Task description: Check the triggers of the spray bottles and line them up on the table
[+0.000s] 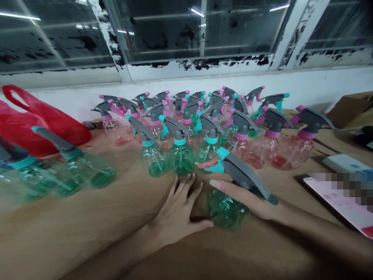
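My right hand (pixel 247 196) is wrapped round the neck of a green spray bottle (pixel 229 214) with a grey head and a turquoise trigger and nozzle. Its bottle is tilted a little, and the hand hides the collar. Flat on the wooden table lies my left hand (pixel 182 212), fingers spread, its thumb close to the base of that bottle; whether they touch I cannot tell. Just beyond my left fingertips stands another green spray bottle (pixel 181 157) in the front row, with a second green spray bottle (pixel 154 157) to its left.
Many pink and green spray bottles (pixel 262 149) crowd the table toward the wall. More green spray bottles (pixel 90 171) stand at the left, before a red plastic bag (pixel 46 124). A phone (pixel 335 194), a white box (pixel 346 163) and a cardboard box (pixel 348 111) lie at the right.
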{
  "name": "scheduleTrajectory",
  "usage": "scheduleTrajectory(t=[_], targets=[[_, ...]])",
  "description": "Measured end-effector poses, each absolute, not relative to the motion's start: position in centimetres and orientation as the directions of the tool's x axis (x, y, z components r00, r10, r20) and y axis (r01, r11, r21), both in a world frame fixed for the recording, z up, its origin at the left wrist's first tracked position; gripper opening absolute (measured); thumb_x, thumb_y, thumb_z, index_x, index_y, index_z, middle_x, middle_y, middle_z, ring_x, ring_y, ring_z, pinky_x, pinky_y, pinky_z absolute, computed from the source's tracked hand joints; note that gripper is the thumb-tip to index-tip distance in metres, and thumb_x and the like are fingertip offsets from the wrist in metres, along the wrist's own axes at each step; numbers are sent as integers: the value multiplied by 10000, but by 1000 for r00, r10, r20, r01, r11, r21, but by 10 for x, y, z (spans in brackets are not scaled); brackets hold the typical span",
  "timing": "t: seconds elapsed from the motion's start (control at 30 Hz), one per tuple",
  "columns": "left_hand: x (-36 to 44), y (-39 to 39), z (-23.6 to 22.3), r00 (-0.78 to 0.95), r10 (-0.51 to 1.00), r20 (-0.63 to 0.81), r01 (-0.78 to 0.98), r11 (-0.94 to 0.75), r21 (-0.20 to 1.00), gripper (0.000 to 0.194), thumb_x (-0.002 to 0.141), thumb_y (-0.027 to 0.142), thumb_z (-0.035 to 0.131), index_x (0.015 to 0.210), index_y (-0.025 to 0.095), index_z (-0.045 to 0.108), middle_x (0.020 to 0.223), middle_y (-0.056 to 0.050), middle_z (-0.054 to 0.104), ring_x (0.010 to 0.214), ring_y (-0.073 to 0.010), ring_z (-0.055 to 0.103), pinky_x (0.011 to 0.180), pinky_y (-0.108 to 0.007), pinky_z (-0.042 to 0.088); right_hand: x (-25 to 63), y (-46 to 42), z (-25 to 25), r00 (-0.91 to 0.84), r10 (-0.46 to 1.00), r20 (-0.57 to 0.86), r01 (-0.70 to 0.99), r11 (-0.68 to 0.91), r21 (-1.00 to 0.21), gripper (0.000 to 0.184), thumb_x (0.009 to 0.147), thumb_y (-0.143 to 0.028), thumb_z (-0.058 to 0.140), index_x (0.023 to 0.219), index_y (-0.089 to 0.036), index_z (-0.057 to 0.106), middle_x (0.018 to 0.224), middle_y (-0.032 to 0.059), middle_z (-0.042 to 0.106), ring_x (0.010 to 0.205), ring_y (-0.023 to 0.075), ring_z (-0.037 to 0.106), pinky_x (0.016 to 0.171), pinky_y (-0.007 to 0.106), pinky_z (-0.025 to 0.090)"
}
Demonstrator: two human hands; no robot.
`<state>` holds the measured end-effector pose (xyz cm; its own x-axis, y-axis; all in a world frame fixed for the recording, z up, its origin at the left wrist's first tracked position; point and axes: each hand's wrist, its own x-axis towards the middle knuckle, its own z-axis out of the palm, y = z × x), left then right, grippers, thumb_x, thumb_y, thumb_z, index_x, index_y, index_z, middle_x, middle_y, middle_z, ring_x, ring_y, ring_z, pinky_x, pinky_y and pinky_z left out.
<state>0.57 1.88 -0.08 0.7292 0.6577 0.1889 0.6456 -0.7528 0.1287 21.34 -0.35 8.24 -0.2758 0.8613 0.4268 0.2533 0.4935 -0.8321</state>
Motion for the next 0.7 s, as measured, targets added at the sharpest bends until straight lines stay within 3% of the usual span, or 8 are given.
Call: scheduleTrajectory(t=[0.1, 0.2, 0.43, 0.7], targets=[[6, 18, -2, 729, 660, 180, 649, -750, 123, 886, 790, 734, 483, 1431, 147, 310, 1471, -177, 287, 1367, -360, 194, 1090, -549, 163, 214, -2, 82, -304, 867, 394, 147, 451, -880, 257, 831, -285, 627, 1086, -270, 593, 1088, 19, 658, 942, 191, 648, 798, 327, 531], [6, 18, -2, 728, 666, 163, 654, -746, 127, 905, 785, 751, 466, 1421, 121, 333, 1479, -195, 266, 1365, -364, 194, 1090, -549, 157, 213, 0, 82, -319, 862, 394, 87, 441, -893, 256, 819, -256, 640, 1070, -269, 593, 1110, 14, 649, 1057, 201, 616, 941, 349, 488], [8, 19, 3, 731, 671, 119, 659, -741, 129, 901, 781, 746, 477, 1413, 115, 352, 1475, -201, 275, 1363, -362, 199, 1081, -554, 170, 213, 0, 83, -348, 865, 361, 27, 395, -918, 252, 817, -225, 637, 1063, -260, 594, 1151, 16, 633, 1086, 194, 607, 959, 343, 495], [8, 17, 3, 733, 660, 165, 641, -751, 160, 862, 792, 717, 492, 1422, 150, 338, 1466, -173, 300, 1353, -374, 211, 1071, -557, 191, 213, 1, 79, -366, 859, 358, -29, 374, -927, 258, 835, -206, 630, 1080, -264, 574, 1242, 14, 600, 1105, 175, 602, 971, 339, 497]])
